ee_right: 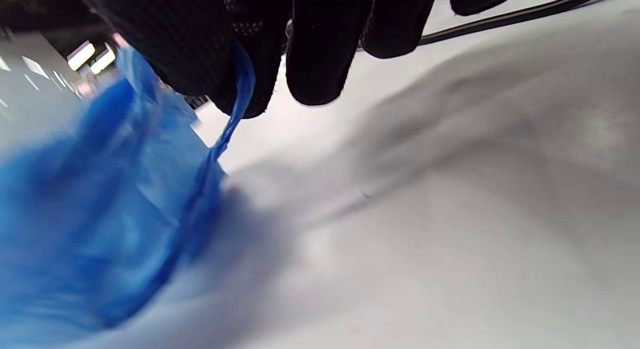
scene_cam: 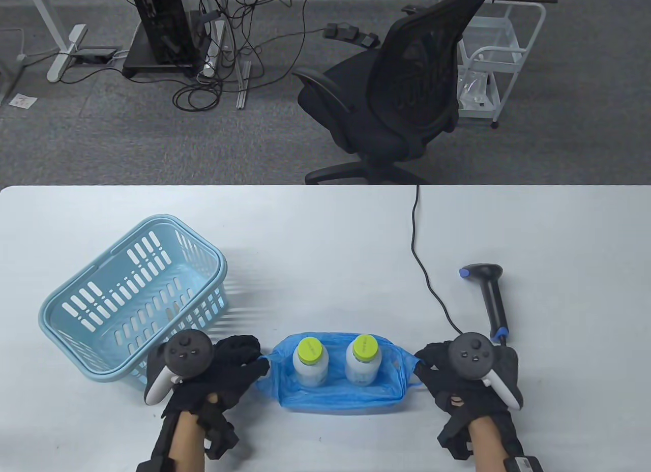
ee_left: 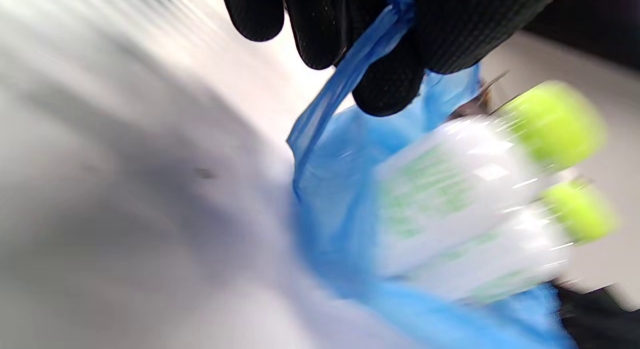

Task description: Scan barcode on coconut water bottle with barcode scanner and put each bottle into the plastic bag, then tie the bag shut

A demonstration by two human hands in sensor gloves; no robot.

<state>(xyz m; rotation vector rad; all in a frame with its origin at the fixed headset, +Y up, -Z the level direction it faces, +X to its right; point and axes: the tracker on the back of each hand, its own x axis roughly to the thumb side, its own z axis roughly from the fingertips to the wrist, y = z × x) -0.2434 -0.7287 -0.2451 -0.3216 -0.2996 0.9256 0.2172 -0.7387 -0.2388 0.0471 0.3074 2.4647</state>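
Two white coconut water bottles with lime caps, one on the left (scene_cam: 310,362) and one on the right (scene_cam: 363,360), stand upright inside the open blue plastic bag (scene_cam: 341,395) near the table's front edge. My left hand (scene_cam: 249,365) pinches the bag's left handle (ee_left: 350,74). My right hand (scene_cam: 424,362) pinches the right handle (ee_right: 235,109). The bag is stretched wide between them. The bottles (ee_left: 450,209) look blurred in the left wrist view. The black barcode scanner (scene_cam: 491,296) lies on the table behind my right hand.
A light blue plastic basket (scene_cam: 137,299) lies tipped on its side at the left, just behind my left hand. The scanner's black cable (scene_cam: 424,268) runs back over the table's far edge. A black office chair (scene_cam: 396,95) stands beyond the table.
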